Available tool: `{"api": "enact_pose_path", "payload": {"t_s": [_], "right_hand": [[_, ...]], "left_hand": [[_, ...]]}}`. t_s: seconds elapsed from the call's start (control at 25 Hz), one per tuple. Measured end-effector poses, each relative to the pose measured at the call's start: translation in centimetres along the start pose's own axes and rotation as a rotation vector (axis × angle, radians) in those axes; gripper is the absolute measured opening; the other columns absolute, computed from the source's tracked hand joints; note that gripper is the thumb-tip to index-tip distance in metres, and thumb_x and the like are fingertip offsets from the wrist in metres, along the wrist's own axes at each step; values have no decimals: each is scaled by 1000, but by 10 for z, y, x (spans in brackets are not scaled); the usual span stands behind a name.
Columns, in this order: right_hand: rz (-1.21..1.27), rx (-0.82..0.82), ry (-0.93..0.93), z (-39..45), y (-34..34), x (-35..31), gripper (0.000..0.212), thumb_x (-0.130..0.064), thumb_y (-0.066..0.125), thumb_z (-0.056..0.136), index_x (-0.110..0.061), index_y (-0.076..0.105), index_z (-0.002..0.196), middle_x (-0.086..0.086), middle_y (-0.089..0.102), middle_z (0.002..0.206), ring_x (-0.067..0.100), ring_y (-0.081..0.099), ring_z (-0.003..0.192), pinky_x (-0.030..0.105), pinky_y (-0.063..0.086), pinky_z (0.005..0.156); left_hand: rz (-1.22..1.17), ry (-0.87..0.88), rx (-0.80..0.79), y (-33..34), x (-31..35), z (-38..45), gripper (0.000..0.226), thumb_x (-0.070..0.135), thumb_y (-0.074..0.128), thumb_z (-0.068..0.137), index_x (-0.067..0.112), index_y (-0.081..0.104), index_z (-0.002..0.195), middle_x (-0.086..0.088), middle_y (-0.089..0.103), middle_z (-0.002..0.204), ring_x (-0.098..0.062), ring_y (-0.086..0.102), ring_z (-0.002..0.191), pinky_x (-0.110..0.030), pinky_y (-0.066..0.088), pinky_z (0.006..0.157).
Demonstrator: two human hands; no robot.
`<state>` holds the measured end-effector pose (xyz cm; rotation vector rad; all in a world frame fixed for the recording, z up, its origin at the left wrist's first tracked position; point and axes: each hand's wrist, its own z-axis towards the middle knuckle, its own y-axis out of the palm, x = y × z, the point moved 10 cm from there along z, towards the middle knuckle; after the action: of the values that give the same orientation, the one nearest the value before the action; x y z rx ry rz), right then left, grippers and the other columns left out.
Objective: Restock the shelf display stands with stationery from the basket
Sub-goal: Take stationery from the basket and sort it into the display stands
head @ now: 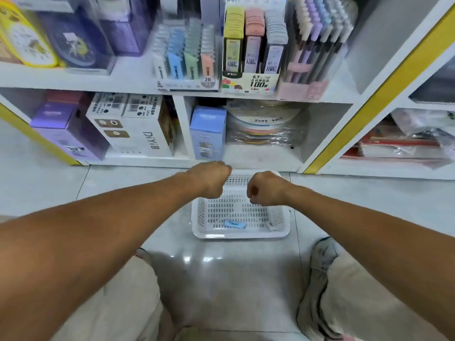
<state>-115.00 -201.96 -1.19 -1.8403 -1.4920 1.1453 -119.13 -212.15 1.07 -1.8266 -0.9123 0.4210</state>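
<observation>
A white perforated basket point(240, 215) stood on the tiled floor point(221, 274) before the shelf unit point(138, 82). One blue packet point(234, 224) lay near its front wall. The left hand point(211, 179) and right hand point(267, 189) hovered above the basket, fingers curled under; whether either grip held anything could not be determined. The display stands point(251, 52) occupied the upper shelf.

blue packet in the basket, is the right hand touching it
Apart. The head view shows the right hand over the middle of the basket, while the blue packet lies near its front wall, with bare basket floor between them.
</observation>
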Motion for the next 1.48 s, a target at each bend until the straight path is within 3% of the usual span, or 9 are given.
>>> {"api": "enact_pose_path", "payload": {"t_s": [0.24, 0.52, 0.68, 0.76, 0.88, 1.04, 1.16, 1.28, 1.48], "right_hand": [[-65, -85, 178, 47, 113, 53, 16, -17, 67, 87, -16, 62, 102, 5, 63, 108, 26, 64, 96, 37, 54, 82], [-412, -275, 237, 65, 165, 94, 18, -13, 56, 88, -17, 59, 105, -1, 47, 75, 22, 55, 73, 33, 46, 65], [-268, -193, 294, 69, 163, 97, 15, -14, 56, 89, -14, 58, 104, 0, 50, 76, 24, 59, 76, 33, 47, 66], [8, -167, 367, 70, 152, 110, 11, -11, 59, 90, -10, 55, 100, 6, 62, 88, 25, 66, 77, 32, 53, 67], [701, -92, 422, 62, 119, 120, 8, -6, 72, 88, -6, 67, 95, 13, 72, 82, 20, 72, 62, 24, 55, 54], [1106, -24, 252, 35, 31, 98, 10, 4, 72, 85, 2, 76, 94, 13, 75, 91, 17, 72, 83, 20, 57, 74], [1008, 19, 71, -2, -45, 64, 14, 8, 66, 88, 3, 74, 98, 20, 74, 98, 19, 69, 88, 24, 55, 83], [836, 177, -122, -42, -120, 21, 18, 7, 73, 83, 0, 71, 100, 30, 64, 90, 23, 55, 78, 34, 45, 77], [777, 407, -330, -99, -217, -42, 29, 6, 79, 77, -5, 73, 103, -1, 74, 79, 7, 64, 74, 22, 53, 71]], "left_hand": [[-92, -5, -229, 133, -2, 43, 30, 5, 59, 87, 6, 56, 117, -12, 56, 121, -28, 58, 107, -35, 49, 84], [-54, 81, -238, 217, 32, 82, 32, 4, 59, 88, 8, 57, 120, -11, 55, 119, -29, 54, 111, -42, 48, 85], [-94, 32, -245, 236, 33, 91, 38, 1, 56, 88, 10, 56, 125, -10, 57, 123, -28, 53, 114, -42, 48, 89], [-76, 58, -249, 232, 37, 96, 38, 3, 58, 89, 13, 58, 126, -10, 57, 123, -28, 56, 112, -41, 51, 90], [-227, 37, -297, 205, 33, 97, 30, 5, 56, 94, 8, 57, 124, -10, 56, 119, -27, 59, 106, -33, 50, 85], [-851, -120, -354, 132, 7, 77, 16, -2, 49, 91, 8, 50, 103, -12, 56, 97, -22, 59, 77, -28, 47, 59], [-1296, -143, -269, 42, 1, 43, 14, -2, 52, 84, 8, 49, 93, -15, 53, 82, -22, 51, 61, -32, 44, 56], [-1475, 37, -231, -42, 21, 4, 9, 3, 53, 87, 7, 55, 95, -20, 63, 88, -20, 49, 56, -29, 38, 55], [-1532, 195, 32, -140, 21, -51, 16, -3, 60, 91, 11, 63, 98, -10, 64, 75, -12, 47, 50, -22, 34, 48]]}}
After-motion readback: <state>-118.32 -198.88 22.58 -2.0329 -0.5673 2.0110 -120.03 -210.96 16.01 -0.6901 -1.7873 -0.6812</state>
